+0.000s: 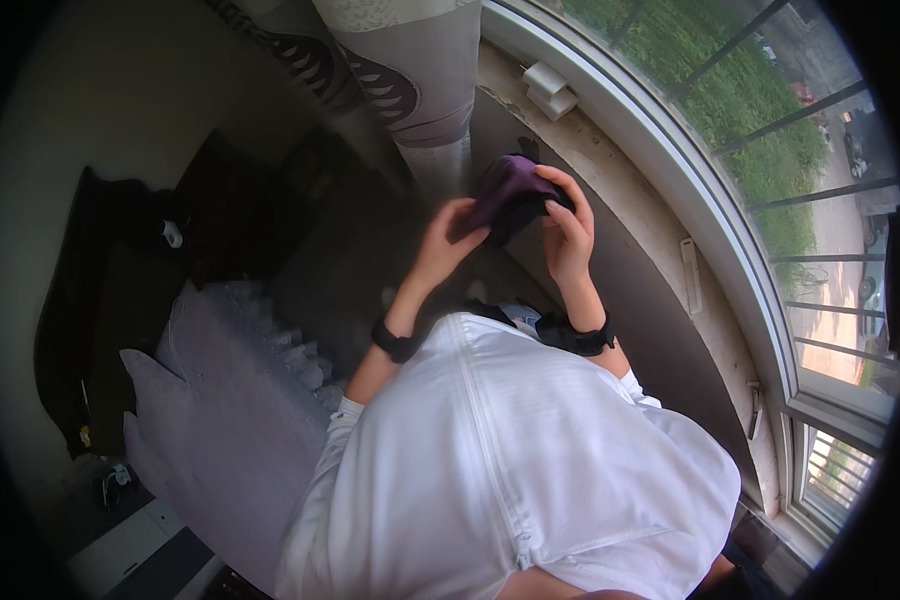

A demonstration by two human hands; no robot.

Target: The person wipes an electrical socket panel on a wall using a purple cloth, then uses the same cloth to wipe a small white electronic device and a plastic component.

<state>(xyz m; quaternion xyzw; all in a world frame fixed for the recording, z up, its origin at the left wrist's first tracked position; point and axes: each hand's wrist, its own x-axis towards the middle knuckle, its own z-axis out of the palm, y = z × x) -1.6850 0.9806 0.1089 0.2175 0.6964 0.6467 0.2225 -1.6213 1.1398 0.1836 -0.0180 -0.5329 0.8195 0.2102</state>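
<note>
I see two hands, and both are holding one purple cloth (515,185). The left hand (442,245) pinches its left side, thumb in front. The right hand (573,235) has its fingers and thumb curled on the right side. The cloth is up in the air between them, out in front of the person and near the window side. It has a dark part below and a small dark bit on top. I can't tell what it is, because it is bunched up and the hands cover some of it. Some left fingers are hidden behind it.

I count two black wrist bands (397,343), one on each arm. There is one white top (420,450) with one zip down it, and it hides most of the body.

On the left I see one bed (240,400) with a pale frilly cover, and one dark headboard (65,320). That corner is very dim. One pale curtain (410,70) hangs at the top, cut off by the edge. One big window (730,130) curves down the right, with bars and grass outside. One white block (548,90) sits on the sill (635,180).
</note>
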